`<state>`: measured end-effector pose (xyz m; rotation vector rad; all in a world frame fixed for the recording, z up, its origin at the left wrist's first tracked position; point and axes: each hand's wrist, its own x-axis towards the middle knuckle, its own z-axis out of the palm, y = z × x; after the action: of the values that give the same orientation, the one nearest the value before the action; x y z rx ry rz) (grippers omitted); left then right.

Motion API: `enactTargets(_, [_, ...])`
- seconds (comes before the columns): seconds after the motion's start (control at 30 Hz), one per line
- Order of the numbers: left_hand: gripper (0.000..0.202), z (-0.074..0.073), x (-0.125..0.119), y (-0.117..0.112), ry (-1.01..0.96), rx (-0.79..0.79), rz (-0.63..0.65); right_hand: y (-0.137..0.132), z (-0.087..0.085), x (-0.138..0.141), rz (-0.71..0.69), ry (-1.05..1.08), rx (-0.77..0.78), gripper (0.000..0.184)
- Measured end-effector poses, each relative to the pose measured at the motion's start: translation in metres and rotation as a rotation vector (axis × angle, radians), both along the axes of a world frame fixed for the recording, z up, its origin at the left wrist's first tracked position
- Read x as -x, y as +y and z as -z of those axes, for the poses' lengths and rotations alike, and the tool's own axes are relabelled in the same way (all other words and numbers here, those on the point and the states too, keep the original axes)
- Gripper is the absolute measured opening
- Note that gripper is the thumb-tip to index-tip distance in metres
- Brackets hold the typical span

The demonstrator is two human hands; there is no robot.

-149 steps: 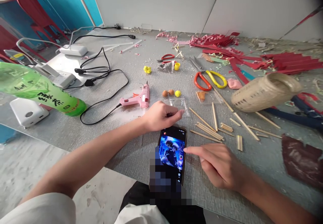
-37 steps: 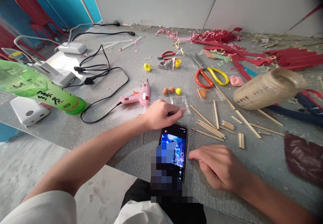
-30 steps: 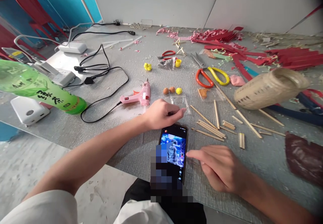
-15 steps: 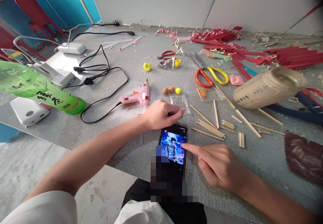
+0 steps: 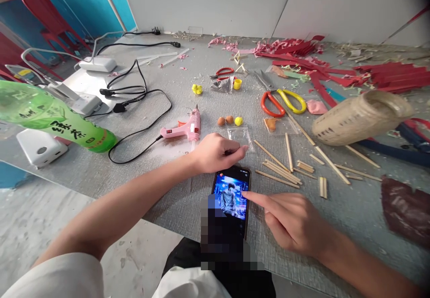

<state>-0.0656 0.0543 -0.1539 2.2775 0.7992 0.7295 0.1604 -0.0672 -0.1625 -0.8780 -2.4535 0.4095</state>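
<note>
A smartphone (image 5: 231, 199) lies at the table's near edge, its lit screen showing a blue picture of a dark-haired figure. My right hand (image 5: 292, 219) points with a stretched index finger, whose tip is at the right side of the screen; the other fingers are curled, holding nothing. Just beyond the phone's top end rests my left hand (image 5: 220, 152), closed in a loose fist with nothing visible in it. A small clear plastic bag (image 5: 240, 134) lies by its knuckles. Pixelated blocks cover the phone's lower left part.
Left stand a pink glue gun (image 5: 184, 128), a green bottle (image 5: 67, 123) and cables. Beyond my hands are small clay balls (image 5: 229, 120) and scissors (image 5: 282, 101). Right lie wooden sticks (image 5: 280, 170), a brown jar (image 5: 356, 121) and a dark wrapper (image 5: 405, 210). Red paper strips (image 5: 336, 70) spread behind.
The view has shifted very slightly. Both hands and the phone keep their places, with the right index finger still at the screen's edge.
</note>
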Motion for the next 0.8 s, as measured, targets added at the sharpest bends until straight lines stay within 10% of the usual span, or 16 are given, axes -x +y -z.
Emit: enactTargets(0.8, [0.049, 0.0, 0.0006, -0.0003, 0.015, 0.001, -0.004, -0.0001, 0.0016, -0.0009, -0.011, -0.002, 0.014, 0.043])
